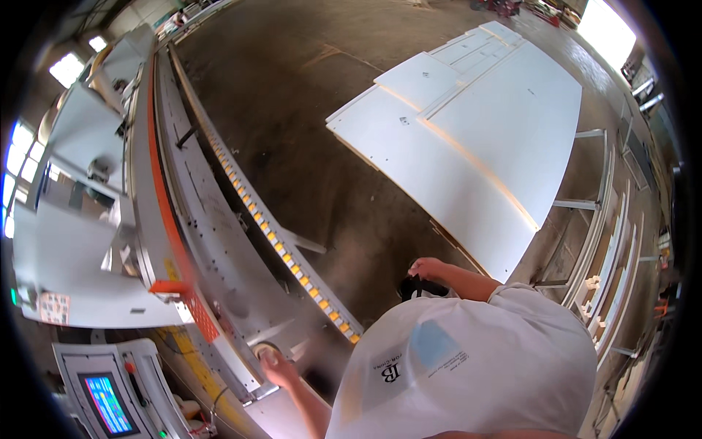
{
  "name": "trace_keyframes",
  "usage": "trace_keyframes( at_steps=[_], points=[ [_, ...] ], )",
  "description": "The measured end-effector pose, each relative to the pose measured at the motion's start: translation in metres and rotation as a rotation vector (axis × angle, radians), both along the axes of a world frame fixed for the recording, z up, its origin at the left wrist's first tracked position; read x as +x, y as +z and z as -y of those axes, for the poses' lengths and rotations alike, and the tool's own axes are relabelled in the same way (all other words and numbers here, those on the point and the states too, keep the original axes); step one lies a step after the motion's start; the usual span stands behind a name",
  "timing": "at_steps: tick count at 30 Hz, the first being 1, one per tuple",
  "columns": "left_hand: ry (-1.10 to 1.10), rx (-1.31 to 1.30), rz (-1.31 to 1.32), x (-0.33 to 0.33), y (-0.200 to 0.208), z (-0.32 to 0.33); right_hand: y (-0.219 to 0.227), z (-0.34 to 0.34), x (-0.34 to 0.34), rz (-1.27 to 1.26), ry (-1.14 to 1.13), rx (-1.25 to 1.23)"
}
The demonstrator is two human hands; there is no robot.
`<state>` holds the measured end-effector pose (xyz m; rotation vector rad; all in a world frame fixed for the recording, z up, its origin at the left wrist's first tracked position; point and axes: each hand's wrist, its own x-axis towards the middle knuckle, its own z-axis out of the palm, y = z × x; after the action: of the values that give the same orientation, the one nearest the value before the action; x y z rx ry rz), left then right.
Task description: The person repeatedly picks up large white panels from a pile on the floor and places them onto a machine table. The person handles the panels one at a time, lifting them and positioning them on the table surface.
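My left hand reaches down beside the near end of the long grey machine bed. Its fingers are closed on a small round thing with a tan rim, whose kind I cannot make out. My right hand hangs low in front of me with its fingers curled in; what they hold, if anything, is hidden. Just below it a black shoe shows partly. A stack of large white panels lies beyond my right hand, apart from it.
Along the bed runs a narrow rail with yellow blocks. An orange-red guard edges the machine. A control screen stands at the lower left. Metal racks with long strips line the right, and brown floor lies between.
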<state>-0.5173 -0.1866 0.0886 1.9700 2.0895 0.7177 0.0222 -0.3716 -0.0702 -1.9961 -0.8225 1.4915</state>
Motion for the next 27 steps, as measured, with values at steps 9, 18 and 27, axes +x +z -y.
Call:
trace_keyframes(
  at_steps=[9, 18, 27],
  points=[
    [-1.112, 0.094, 0.333, 0.394, 0.082, -0.015, 0.123, -0.142, 0.064, -0.801, -0.502, 0.186],
    [-1.423, 0.226, 0.141, 0.553, 0.049, -0.054, 0.207, -0.164, 0.138, -1.278, -0.598, 0.379],
    [-1.180, -0.593, -0.185, 0.555, -0.078, -0.157, 0.103, -0.122, 0.291, 0.277, -0.522, 0.174]
  ],
)
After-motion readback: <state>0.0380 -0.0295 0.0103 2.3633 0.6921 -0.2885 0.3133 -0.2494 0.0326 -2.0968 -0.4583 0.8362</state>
